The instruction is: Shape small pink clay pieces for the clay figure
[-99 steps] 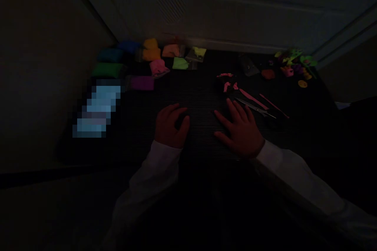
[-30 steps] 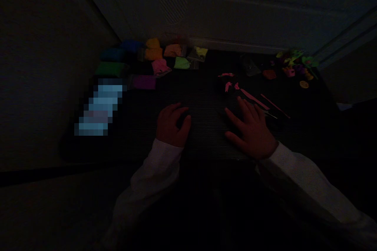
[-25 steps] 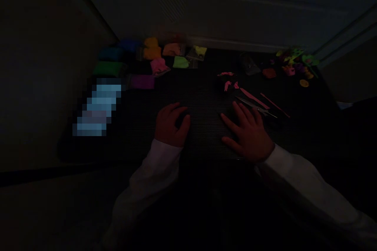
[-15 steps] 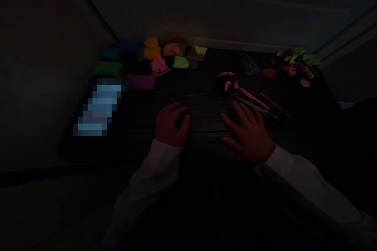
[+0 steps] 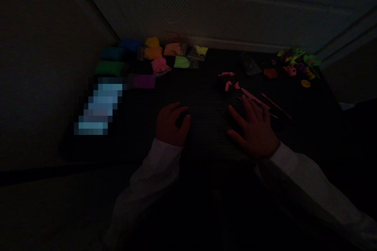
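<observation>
My left hand (image 5: 172,126) rests on the dark tabletop with its fingers loosely curved and the thumb apart, holding nothing. To the right, my right hand (image 5: 253,128) is spread palm down over a pair of scissors (image 5: 273,115), hiding most of them. Whether it touches them I cannot tell. Just beyond its fingertips lies a flat pink modelling tool (image 5: 250,95), with a thinner pink tool (image 5: 276,105) beside it. Farther back is a dark piece with ragged pink bits (image 5: 228,80), dim and hard to make out.
Bagged modelling clay in several colours, such as a purple pack (image 5: 143,81) and a green pack (image 5: 109,68), lies at the back left. A glowing, blurred screen (image 5: 101,106) is at the left. Colourful clay shapes (image 5: 290,70) and a dark bag (image 5: 250,65) lie back right.
My right hand has shifted right, and its fingers now cover more of the scissors. My left hand has stayed in place.
</observation>
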`<act>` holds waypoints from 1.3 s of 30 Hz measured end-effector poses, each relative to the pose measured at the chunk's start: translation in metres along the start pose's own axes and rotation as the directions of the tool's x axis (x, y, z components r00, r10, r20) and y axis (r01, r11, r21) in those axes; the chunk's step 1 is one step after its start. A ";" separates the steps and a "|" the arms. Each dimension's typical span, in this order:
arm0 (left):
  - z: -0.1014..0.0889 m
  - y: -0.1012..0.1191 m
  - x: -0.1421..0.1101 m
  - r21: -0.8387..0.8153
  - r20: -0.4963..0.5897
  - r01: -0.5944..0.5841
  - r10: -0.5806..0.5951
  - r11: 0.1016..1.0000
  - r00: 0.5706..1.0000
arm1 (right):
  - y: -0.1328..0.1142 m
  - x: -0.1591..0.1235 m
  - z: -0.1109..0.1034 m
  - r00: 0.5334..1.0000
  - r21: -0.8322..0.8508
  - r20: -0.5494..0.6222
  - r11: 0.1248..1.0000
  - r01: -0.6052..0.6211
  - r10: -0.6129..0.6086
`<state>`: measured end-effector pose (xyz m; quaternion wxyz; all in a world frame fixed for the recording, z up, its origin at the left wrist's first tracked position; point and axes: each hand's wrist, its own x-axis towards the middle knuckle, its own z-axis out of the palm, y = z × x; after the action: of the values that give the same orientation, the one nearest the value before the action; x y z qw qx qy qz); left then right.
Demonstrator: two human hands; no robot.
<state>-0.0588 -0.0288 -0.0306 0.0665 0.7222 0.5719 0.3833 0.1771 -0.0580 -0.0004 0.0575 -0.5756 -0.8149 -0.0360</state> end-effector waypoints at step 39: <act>-0.002 -0.004 0.000 0.005 0.053 -0.014 0.014 1.000 0.998 | -0.028 0.010 0.010 0.963 0.301 -0.130 0.935 -0.188 0.236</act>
<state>-0.0637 -0.0278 -0.0311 0.0772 0.7363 0.5659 0.3629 0.1465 -0.0566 -0.0086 0.2103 -0.6411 -0.7369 0.0414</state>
